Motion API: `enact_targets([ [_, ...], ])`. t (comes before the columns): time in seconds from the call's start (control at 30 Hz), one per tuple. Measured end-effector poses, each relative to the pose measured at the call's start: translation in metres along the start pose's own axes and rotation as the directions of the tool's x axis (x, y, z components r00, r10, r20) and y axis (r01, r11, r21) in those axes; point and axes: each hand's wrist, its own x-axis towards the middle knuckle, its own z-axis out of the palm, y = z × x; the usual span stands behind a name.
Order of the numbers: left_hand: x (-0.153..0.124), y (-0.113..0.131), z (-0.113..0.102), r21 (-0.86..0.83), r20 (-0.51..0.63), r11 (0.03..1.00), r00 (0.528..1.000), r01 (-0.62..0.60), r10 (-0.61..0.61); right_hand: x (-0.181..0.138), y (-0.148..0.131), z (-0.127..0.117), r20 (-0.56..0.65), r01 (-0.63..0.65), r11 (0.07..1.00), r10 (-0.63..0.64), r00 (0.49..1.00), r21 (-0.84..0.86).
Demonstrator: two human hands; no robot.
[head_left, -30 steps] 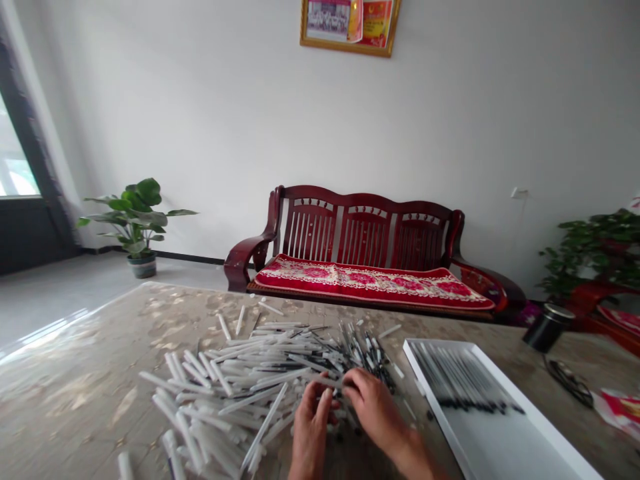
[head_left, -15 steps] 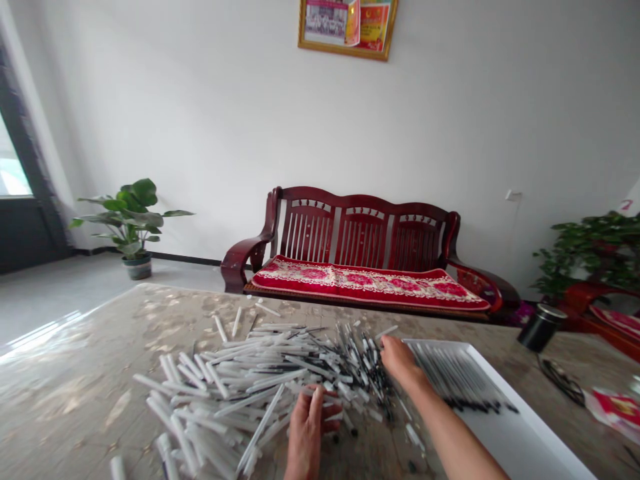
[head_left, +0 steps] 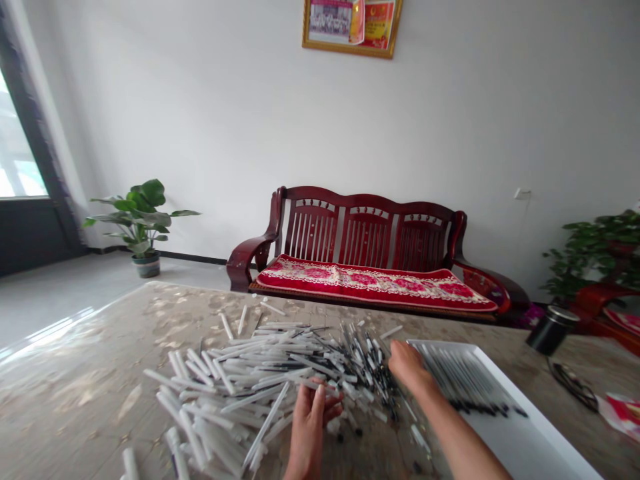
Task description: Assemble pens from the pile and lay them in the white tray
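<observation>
Near the front of the table, my left hand (head_left: 310,423) has its fingers curled around a pale pen barrel (head_left: 311,385), thumb on top. A large heap of whitish translucent pen barrels (head_left: 210,413) spreads to its left and behind it. My right hand (head_left: 407,367) is closed at the right edge of a pile of thin dark-tipped pen parts (head_left: 373,360); its fingertips are turned away, so what they hold is hidden. Beside my right forearm lies a white tray (head_left: 530,443), with a row of clear pens with black ends (head_left: 465,380) in it.
The patterned table (head_left: 85,393) carries a black cylinder (head_left: 553,330), a dark cable (head_left: 573,387) and a red-and-white packet (head_left: 623,413) at the right. Behind it stand a wooden bench (head_left: 370,233) and a potted plant (head_left: 145,230).
The view has shifted slightly, so everything sits a little further right. Both hands stay at nearly the same places over the pen parts.
</observation>
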Motion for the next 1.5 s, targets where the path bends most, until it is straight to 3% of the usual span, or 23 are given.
enact_targets([
  [0.13,0.001,-0.001,0.0,-0.081,0.001,0.997,1.0,0.0,0.0,-0.045,-0.006,-0.007,-0.01,0.041,0.999,-0.041,0.999,-0.013],
  [0.2,0.002,-0.002,0.0,-0.114,-0.006,0.994,1.0,0.0,0.0,-0.075,-0.012,-0.006,-0.014,0.154,0.987,-0.154,0.988,0.037],
  [0.3,0.003,-0.003,-0.001,-0.16,-0.014,0.987,1.0,0.002,-0.005,-0.115,-0.023,0.003,-0.063,0.303,0.94,-0.297,0.953,0.155],
  [0.4,0.002,-0.004,-0.002,-0.187,-0.011,0.982,1.0,0.024,-0.027,-0.137,-0.029,0.019,-0.108,0.331,0.925,-0.316,0.943,0.185],
  [0.53,-0.002,-0.004,-0.002,-0.171,-0.007,0.985,0.999,0.033,-0.034,-0.147,-0.027,0.047,-0.251,0.361,0.907,-0.305,0.919,0.219],
  [0.7,-0.004,-0.004,0.002,-0.108,0.012,0.994,1.0,0.005,-0.004,-0.152,-0.019,0.067,-0.473,0.41,0.864,-0.243,0.847,0.291],
  [0.87,-0.005,-0.003,0.004,-0.048,0.021,0.999,1.0,-0.005,0.006,-0.147,-0.022,0.064,-0.528,0.457,0.83,-0.244,0.814,0.32],
  [1.0,-0.006,-0.002,0.003,-0.015,0.011,1.0,1.0,-0.018,0.018,-0.137,-0.02,0.056,-0.538,0.449,0.793,-0.185,0.822,0.412],
  [1.1,-0.006,-0.001,0.002,0.021,0.002,0.999,1.0,-0.023,0.023,-0.126,-0.01,0.042,-0.467,0.354,0.786,-0.094,0.879,0.507],
  [1.23,-0.005,-0.001,0.001,0.103,-0.018,0.994,0.999,-0.038,0.04,-0.123,0.013,0.009,-0.155,0.136,0.851,-0.065,0.986,0.507],
  [1.37,-0.002,-0.002,-0.002,0.165,-0.032,0.985,0.998,-0.052,0.058,-0.153,0.037,-0.015,0.082,0.01,0.957,-0.036,0.996,0.29],
  [1.5,0.0,-0.005,-0.003,0.144,-0.033,0.989,0.998,-0.044,0.049,-0.195,0.052,0.0,0.236,-0.039,0.998,0.025,0.971,0.054],
])
